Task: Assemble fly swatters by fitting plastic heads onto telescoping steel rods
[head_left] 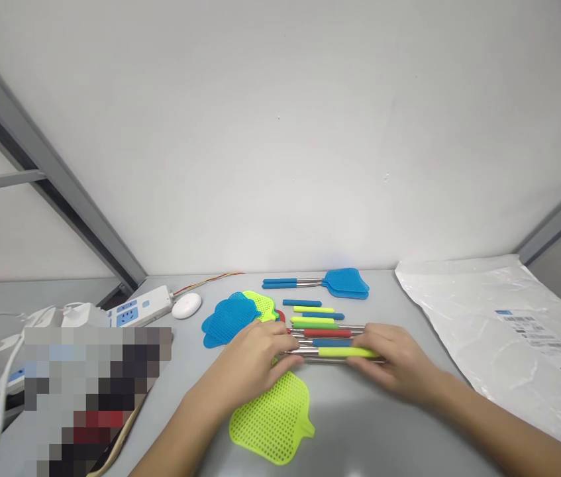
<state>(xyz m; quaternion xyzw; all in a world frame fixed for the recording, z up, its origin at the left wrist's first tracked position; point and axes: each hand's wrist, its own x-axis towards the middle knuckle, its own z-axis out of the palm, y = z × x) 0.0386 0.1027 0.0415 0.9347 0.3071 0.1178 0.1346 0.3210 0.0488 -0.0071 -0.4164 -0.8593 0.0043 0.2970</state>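
Several telescopic fly swatter parts lie on the grey table. My left hand [263, 354] pinches near the left end of a metal rod with a yellow-green handle [340, 352]. Around the right end of that same handle, my right hand [394, 358] closes its thumb and fingers. Just behind it lie a blue handle [331, 342], a red handle [327, 333] and a green handle [316, 325], partly covered by my hands. Blue swatter heads [230, 319] and a yellow-green head [263, 305] are beyond my left hand. Under that wrist rests another yellow-green swatter head [275, 417].
Two blue fly swatters [344, 283] lie at the back, near the wall. Loose blue and yellow handles [313, 309] are in front of them. A white plastic bag [503, 324] covers the right side. Left are a power strip [136, 308], cables and a round white device [187, 305].
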